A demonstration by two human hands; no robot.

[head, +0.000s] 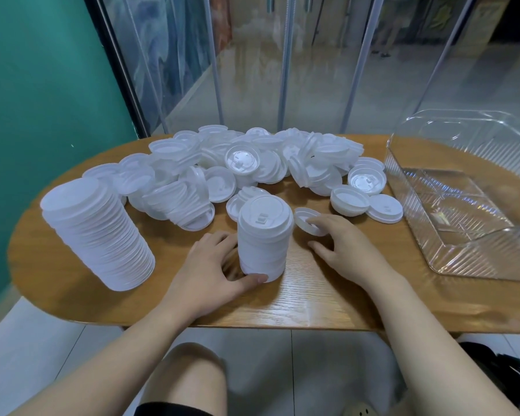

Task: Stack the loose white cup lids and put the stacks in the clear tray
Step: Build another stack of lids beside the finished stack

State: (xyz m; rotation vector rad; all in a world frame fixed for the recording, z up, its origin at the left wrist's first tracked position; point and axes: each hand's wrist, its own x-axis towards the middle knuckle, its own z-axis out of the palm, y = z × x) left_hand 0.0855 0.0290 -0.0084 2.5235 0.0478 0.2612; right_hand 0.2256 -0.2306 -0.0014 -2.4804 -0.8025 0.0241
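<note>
I see my left hand [213,264] curled round the base of a short upright stack of white lids [264,238], thumb pressed at its near foot, steadying it on the wooden table [297,298]. Just right of that stack my right hand [342,246] pinches a single loose lid [308,225], tilted, by its rim. Beyond both hands lies the big heap of loose lids [237,169]; far to the left of my left hand leans a taller finished stack [96,232]. The clear tray [463,205] sits well to the right of my right hand, seemingly empty. To do this well, I judge the lid should be levelled, dome up, centred over the stack, then pressed gently while the left hand braces.
</note>
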